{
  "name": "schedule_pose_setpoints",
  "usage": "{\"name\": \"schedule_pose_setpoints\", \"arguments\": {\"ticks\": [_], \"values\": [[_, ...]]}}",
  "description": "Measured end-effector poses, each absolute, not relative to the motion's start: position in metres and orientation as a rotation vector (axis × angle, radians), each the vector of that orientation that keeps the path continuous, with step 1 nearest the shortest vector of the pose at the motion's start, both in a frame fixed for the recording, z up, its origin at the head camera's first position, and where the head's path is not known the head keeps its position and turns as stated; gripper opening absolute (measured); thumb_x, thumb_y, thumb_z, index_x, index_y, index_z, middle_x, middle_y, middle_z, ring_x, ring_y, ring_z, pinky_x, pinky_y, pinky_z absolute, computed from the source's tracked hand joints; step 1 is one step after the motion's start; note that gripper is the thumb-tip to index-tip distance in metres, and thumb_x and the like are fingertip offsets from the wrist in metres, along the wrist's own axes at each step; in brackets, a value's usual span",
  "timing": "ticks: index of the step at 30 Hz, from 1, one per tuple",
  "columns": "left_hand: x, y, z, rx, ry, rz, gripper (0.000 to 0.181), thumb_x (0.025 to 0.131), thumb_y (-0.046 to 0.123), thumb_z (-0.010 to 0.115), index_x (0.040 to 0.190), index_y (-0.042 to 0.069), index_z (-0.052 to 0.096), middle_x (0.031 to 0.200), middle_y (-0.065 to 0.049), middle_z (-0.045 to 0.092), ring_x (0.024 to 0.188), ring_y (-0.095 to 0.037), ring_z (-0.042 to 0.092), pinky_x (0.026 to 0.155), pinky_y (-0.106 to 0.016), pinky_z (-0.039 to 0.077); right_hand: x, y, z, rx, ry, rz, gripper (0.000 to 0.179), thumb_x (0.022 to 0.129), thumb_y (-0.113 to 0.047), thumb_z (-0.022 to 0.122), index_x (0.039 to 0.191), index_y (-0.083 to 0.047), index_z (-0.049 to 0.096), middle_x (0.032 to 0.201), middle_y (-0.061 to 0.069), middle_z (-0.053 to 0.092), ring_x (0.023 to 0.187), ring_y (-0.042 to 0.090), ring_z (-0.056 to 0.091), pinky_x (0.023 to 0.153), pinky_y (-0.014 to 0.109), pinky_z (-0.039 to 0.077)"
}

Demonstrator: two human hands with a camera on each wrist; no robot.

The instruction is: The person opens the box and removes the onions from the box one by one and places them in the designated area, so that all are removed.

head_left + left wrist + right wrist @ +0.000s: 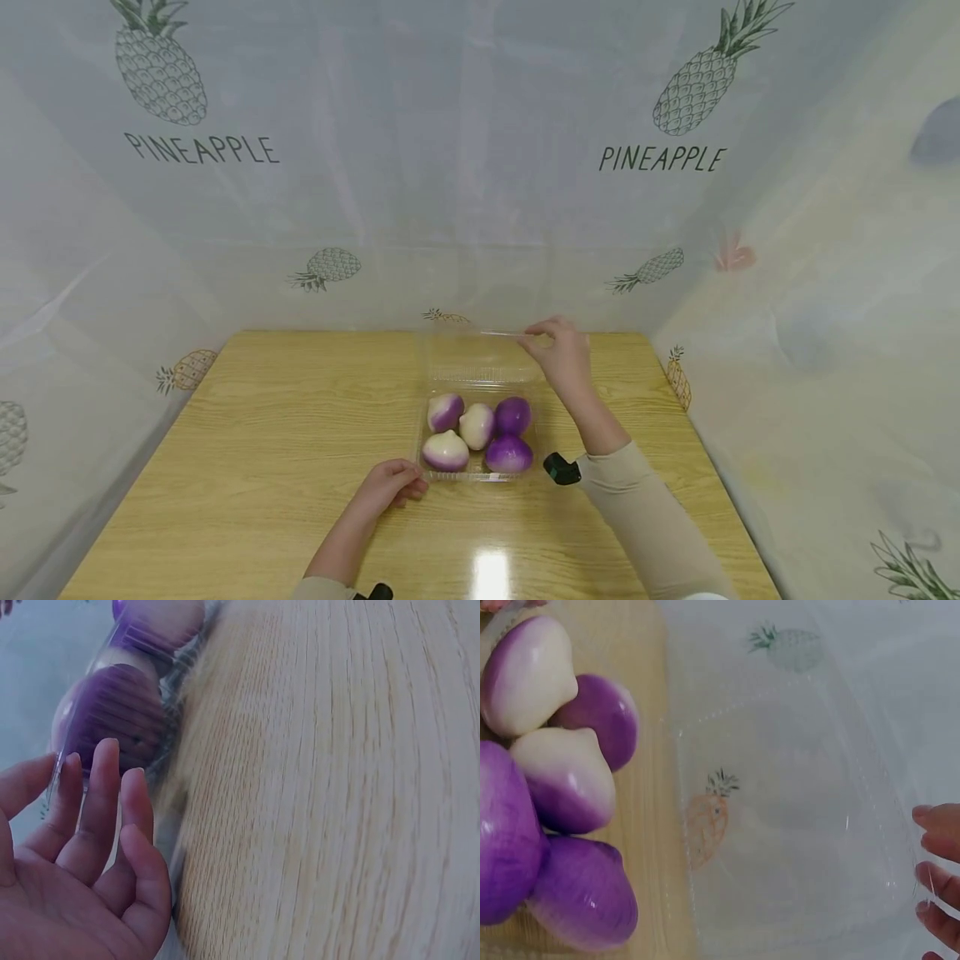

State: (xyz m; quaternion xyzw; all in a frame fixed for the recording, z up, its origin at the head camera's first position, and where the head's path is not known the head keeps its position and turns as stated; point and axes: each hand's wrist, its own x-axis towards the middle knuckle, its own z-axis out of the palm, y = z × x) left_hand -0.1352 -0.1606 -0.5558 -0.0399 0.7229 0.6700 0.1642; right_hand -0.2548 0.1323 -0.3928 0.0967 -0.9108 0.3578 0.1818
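Observation:
A clear plastic clamshell box (480,477) sits on the table with its hinged lid (480,358) raised at the back. Several round purple-and-white vegetables like turnips (446,452) lie inside, also large in the right wrist view as purple bulbs (583,892). My left hand (393,483) is at the box's front left corner. In the left wrist view, that hand (90,862) pinches the rim between thumb and index finger, the other fingers loosely bent. My right hand (562,354) pinches the lid's free edge near its right corner, fingertips (924,871) on the thin plastic.
The wooden table (300,400) runs back to a pale pineapple-print curtain (450,208), which also hangs along both sides. A black wrist device (561,469) on the right sleeve is just right of the box.

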Motion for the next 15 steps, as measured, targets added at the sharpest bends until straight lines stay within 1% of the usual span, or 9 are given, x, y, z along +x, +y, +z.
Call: {"name": "schedule_pose_setpoints", "arguments": {"ticks": [3,6,7,10,15], "values": [[-0.135,-0.161,-0.555,-0.111,2.029,1.917,0.027,0.098,0.018,0.057,0.102,-0.008,0.063,0.086,-0.007,0.072,0.076,-0.018,0.069,0.06,-0.024,0.05,-0.257,0.141,-0.394,0.266,-2.575,1.076,0.028,0.087,-0.026,0.076,0.106,-0.005,0.073,0.111,0.011,0.063,0.106,0.032,0.055,0.096,0.051,0.039],[-0.134,-0.16,-0.554,-0.124,2.005,1.93,0.025,0.098,0.019,0.057,0.101,-0.005,0.064,0.088,-0.007,0.072,0.078,-0.019,0.069,0.062,-0.026,0.051,-0.26,0.149,-0.396,0.267,-2.577,1.163,0.036,0.088,-0.024,0.075,0.117,-0.004,0.068,0.118,0.013,0.06,0.111,0.033,0.053,0.093,0.049,0.044],[-0.134,-0.16,-0.554,-0.128,1.998,1.938,0.024,0.099,0.019,0.057,0.101,-0.004,0.064,0.089,-0.007,0.072,0.079,-0.02,0.069,0.063,-0.026,0.051,-0.262,0.152,-0.398,0.27,-2.579,1.181,0.04,0.088,-0.024,0.075,0.121,-0.004,0.065,0.121,0.014,0.059,0.113,0.034,0.052,0.094,0.049,0.045],[-0.134,-0.16,-0.555,-0.132,1.971,1.964,0.028,0.099,0.021,0.057,0.102,-0.006,0.063,0.093,-0.011,0.072,0.082,-0.021,0.068,0.064,-0.026,0.052,-0.267,0.159,-0.403,0.271,-2.575,1.242,0.049,0.088,-0.022,0.075,0.131,-0.005,0.058,0.129,0.014,0.055,0.117,0.035,0.05,0.095,0.051,0.045],[-0.133,-0.161,-0.556,-0.128,1.924,2.006,0.031,0.1,0.023,0.056,0.104,-0.007,0.062,0.102,-0.017,0.07,0.086,-0.022,0.067,0.065,-0.028,0.054,-0.276,0.164,-0.413,0.282,-2.564,1.316,0.057,0.087,-0.02,0.076,0.138,-0.007,0.052,0.137,0.014,0.05,0.119,0.034,0.051,0.1,0.053,0.042]]}}
